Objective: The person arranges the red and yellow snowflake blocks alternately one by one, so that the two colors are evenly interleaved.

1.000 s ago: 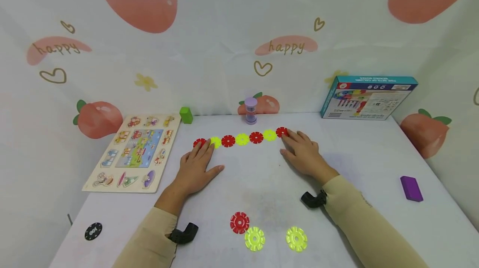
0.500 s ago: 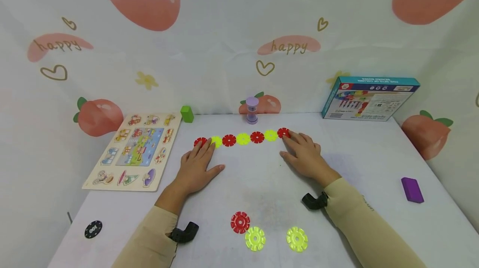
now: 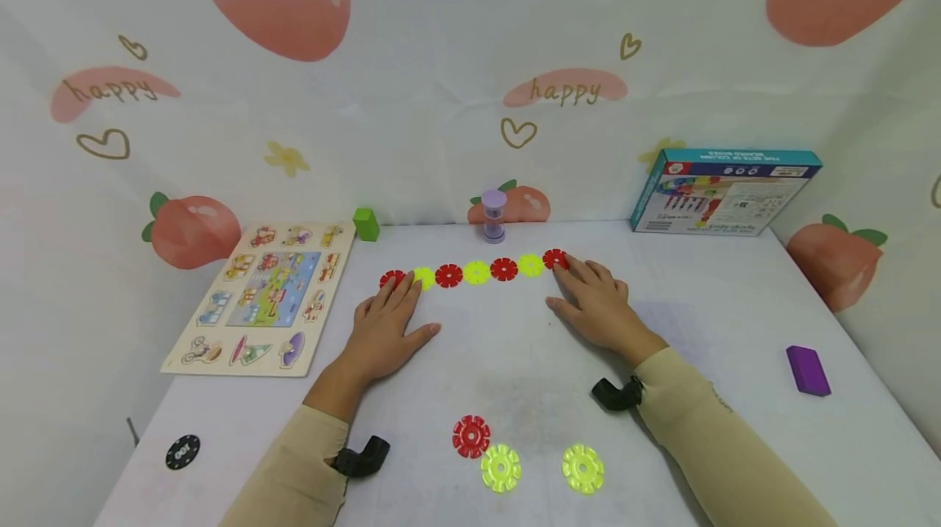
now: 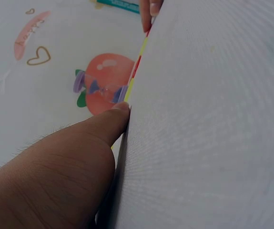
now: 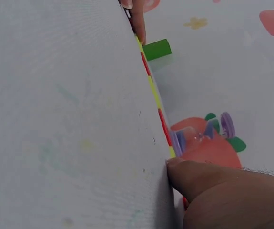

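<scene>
A row of slotted plastic discs, alternating red and yellow-green, stretches across the back half of the white table; its middle red disc (image 3: 503, 270) is one of several. My left hand (image 3: 384, 337) lies palm down with fingers extended, fingertips touching the leftmost red disc (image 3: 391, 276) and the yellow disc (image 3: 424, 278) beside it. At the other end, fingertips of my right hand (image 3: 601, 306) touch the rightmost red disc (image 3: 555, 258) and partly cover it. In the left wrist view the left thumb (image 4: 113, 121) rests on the tabletop. Neither hand grips anything.
Nearer the front lie a loose red disc (image 3: 470, 436) and two yellow discs, one touching it (image 3: 501, 468). A wooden puzzle board (image 3: 320, 347), black chip (image 3: 182, 452), green block (image 3: 366, 225), purple sand timer (image 3: 493, 216), box (image 3: 724, 194) and purple block (image 3: 809, 371) stand around.
</scene>
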`<control>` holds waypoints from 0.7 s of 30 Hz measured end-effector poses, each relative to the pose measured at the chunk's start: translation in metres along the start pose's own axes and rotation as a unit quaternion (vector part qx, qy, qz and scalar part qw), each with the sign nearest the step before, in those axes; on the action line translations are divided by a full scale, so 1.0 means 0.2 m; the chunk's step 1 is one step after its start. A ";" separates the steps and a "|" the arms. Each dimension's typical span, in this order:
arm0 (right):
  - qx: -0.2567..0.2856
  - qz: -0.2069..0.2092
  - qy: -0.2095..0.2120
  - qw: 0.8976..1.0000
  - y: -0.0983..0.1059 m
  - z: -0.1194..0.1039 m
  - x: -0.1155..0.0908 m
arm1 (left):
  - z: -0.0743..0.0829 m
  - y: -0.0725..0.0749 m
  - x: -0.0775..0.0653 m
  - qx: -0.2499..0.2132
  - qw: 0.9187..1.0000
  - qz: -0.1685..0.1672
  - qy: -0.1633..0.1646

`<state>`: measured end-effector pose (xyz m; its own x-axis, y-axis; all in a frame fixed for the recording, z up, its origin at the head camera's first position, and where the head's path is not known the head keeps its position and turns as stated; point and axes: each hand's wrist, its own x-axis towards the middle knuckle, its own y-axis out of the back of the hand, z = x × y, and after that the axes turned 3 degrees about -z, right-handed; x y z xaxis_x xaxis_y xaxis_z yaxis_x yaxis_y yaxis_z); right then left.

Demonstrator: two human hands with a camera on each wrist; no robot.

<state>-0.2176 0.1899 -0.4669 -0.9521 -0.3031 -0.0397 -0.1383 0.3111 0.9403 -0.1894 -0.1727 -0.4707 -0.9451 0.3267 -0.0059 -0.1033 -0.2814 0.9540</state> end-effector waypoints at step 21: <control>0.394 -0.041 0.082 0.914 0.05 -0.22 -0.34 | -0.01 -0.01 0.01 0.009 1.000 -0.005 0.003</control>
<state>-0.1423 0.1741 -0.4400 -0.8851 -0.4652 0.0136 -0.4220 0.8145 0.3981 -0.1910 -0.1739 -0.4732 -0.9460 0.3238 -0.0168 -0.1068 -0.2623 0.9591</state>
